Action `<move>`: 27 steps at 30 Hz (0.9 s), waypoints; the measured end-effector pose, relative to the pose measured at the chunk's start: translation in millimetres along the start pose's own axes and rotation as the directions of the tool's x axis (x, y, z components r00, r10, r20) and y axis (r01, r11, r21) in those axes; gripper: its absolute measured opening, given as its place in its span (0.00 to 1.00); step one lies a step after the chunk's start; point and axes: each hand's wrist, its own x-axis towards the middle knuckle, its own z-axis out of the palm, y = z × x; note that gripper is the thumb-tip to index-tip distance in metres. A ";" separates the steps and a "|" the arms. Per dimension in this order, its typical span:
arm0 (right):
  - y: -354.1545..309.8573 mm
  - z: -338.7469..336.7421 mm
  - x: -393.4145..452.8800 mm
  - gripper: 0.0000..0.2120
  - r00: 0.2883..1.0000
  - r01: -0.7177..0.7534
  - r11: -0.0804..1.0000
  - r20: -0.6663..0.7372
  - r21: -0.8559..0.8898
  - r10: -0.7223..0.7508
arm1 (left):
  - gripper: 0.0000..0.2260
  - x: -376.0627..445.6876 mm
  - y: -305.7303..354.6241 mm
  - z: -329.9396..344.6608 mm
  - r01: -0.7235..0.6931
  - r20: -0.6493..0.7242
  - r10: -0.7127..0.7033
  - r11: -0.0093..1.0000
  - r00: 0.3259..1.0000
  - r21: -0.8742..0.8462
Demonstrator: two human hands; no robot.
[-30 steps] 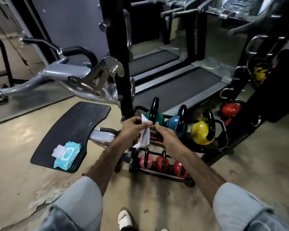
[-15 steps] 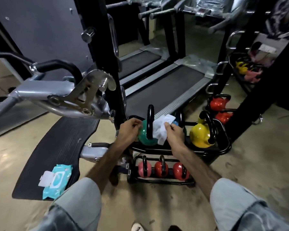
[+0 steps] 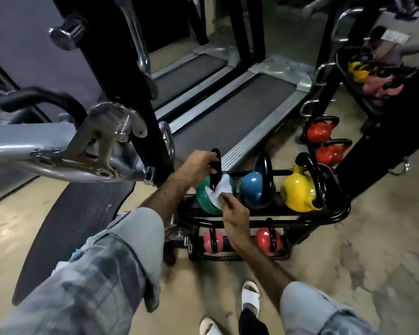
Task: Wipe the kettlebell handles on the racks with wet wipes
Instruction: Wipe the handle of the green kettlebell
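Standing on a worn concrete floor (image 3: 348,250) beside treadmills (image 3: 228,112), the black rack (image 3: 336,213) carries green (image 3: 203,201), blue (image 3: 252,187) and yellow kettlebells (image 3: 298,192). Since half a second ago the left hand (image 3: 196,165) has climbed from the green bell's body to curl its grip around the black handle (image 3: 215,170). The right hand (image 3: 235,211) pinches the wet wipe (image 3: 221,192) against that handle's base, just below the left grip.

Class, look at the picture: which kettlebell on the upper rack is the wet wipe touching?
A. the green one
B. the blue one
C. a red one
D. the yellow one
A: the right hand presses the white wet wipe against the green kettlebell, while the left hand grips its black handle.
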 end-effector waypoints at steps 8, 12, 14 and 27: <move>-25.3 20.2 40.0 0.10 0.985 -0.148 0.988 -0.087 0.046 0.151 | 0.19 18.2 -6.4 -2.8 0.021 0.017 -0.021 1.000 1.000 -0.004; 4.8 20.9 10.8 0.09 0.985 -0.171 0.977 -0.057 -0.127 0.165 | 0.22 23.6 -3.2 -2.3 0.032 0.039 -0.035 0.996 0.999 0.089; 13.8 18.7 -0.9 0.09 0.986 -0.160 0.972 -0.061 -0.172 0.152 | 0.24 24.6 -3.4 -0.4 0.040 0.053 -0.045 0.995 0.998 0.092; 9.4 7.6 23.4 0.07 0.970 0.226 0.973 -0.079 -0.043 -0.229 | 0.26 27.3 -16.1 3.8 0.087 0.008 -0.087 0.994 0.996 -0.061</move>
